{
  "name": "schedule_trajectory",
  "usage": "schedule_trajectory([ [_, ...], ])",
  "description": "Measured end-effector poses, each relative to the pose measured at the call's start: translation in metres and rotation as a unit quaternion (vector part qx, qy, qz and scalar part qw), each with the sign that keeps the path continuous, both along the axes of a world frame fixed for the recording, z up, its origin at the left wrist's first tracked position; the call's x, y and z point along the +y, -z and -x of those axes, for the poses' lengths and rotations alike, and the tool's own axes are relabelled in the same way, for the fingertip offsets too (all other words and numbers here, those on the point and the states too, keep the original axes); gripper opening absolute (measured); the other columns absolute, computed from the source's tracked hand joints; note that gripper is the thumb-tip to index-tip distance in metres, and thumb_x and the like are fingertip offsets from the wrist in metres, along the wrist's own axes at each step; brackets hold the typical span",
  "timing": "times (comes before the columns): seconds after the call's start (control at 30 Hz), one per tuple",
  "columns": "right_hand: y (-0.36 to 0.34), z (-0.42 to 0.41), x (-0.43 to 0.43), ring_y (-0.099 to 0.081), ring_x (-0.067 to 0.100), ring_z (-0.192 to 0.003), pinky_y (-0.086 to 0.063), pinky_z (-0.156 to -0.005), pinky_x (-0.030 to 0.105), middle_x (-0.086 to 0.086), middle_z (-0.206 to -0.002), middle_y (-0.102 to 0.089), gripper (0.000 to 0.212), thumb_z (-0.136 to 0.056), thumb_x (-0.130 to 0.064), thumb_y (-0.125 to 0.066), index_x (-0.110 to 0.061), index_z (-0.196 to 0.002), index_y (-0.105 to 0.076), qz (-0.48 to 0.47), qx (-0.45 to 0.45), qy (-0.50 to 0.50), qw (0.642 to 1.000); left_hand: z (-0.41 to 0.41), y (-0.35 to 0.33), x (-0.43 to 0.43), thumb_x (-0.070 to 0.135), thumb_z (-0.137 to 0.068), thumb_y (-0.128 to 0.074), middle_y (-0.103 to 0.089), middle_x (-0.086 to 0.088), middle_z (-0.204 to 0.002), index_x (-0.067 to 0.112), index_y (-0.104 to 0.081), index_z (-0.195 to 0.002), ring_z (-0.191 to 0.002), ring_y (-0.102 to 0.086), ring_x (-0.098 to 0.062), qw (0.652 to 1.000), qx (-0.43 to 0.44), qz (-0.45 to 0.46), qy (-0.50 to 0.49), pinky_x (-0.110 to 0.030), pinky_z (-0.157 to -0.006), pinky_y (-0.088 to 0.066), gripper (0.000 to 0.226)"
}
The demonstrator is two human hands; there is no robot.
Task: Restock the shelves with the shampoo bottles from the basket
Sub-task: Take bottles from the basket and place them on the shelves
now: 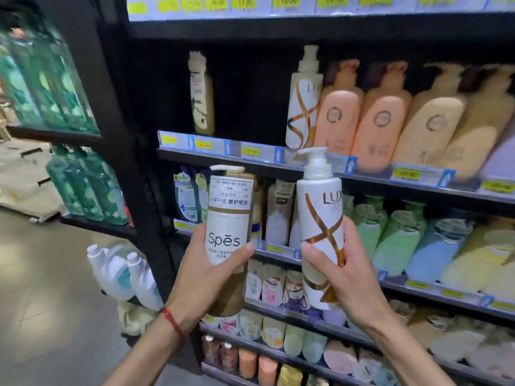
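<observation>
Reference landmark: the black metal shelf [181, 154] fronted by a clear price rail with yellow tags.

Left hand [206, 277]: fingers and thumb are curled round the lower body of a tall white-and-gold cylindrical plastic shampoo bottle [228, 218] marked "Spes". The bottle is upright, in front of and below the shelf's left part, and clear of the shelf. A thin red string bracelet [172, 321] sits on this wrist.

Right hand [348, 274]: thumb and fingers wrap the lower half of a white plastic pump bottle with a copper ribbon pattern [320, 213], marked "LUX". It is upright, and its pump head overlaps the price rail in view.

On the shelf:
- A matching white-and-copper pump bottle [302, 107] stands directly above the held one.
- Just right of it runs a row of peach and pale orange pump bottles [338, 121].
- A single tan-and-white bottle [202, 101] stands alone towards the left end, well apart from the rest.

Left of the shelf, a neighbouring rack holds green transparent bottles [80, 185]. White plastic jugs [119, 271] sit lower down.
</observation>
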State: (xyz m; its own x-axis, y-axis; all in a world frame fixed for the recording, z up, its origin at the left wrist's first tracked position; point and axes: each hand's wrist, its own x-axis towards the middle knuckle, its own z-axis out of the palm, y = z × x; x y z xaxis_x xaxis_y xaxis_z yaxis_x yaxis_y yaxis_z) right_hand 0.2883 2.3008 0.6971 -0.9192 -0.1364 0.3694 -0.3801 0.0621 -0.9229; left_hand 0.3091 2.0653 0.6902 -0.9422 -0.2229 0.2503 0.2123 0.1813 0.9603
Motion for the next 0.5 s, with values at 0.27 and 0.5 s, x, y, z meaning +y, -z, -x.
schedule_trajectory([
  [0.27,-0.032,0.089,-0.041,-0.07,0.003,-0.101,-0.052,-0.082,0.011,-0.013,-0.117,-0.073,0.058,-0.079,-0.05,-0.084,-0.037,-0.13,-0.059,0.011,0.067,0.034,0.997,0.099,-0.043,-0.041,0.062,-0.065,-0.081,-0.072,0.013,-0.098,0.034,-0.055,-0.113,-0.082,-0.072,-0.005,0.999,0.04,0.007,0.033,-0.016,-0.068,-0.055,0.062],
  [0.5,-0.063,0.117,-0.075,-0.062,0.017,-0.111,-0.052,-0.093,0.024,-0.008,-0.116,-0.059,0.058,-0.077,-0.051,-0.084,-0.045,-0.13,-0.063,-0.058,0.161,0.126,0.977,0.155,-0.067,-0.075,0.063,-0.063,-0.081,-0.072,0.01,-0.105,0.036,-0.057,-0.117,-0.094,-0.071,-0.008,0.992,0.069,-0.011,0.104,-0.024,-0.073,-0.058,0.065],
])
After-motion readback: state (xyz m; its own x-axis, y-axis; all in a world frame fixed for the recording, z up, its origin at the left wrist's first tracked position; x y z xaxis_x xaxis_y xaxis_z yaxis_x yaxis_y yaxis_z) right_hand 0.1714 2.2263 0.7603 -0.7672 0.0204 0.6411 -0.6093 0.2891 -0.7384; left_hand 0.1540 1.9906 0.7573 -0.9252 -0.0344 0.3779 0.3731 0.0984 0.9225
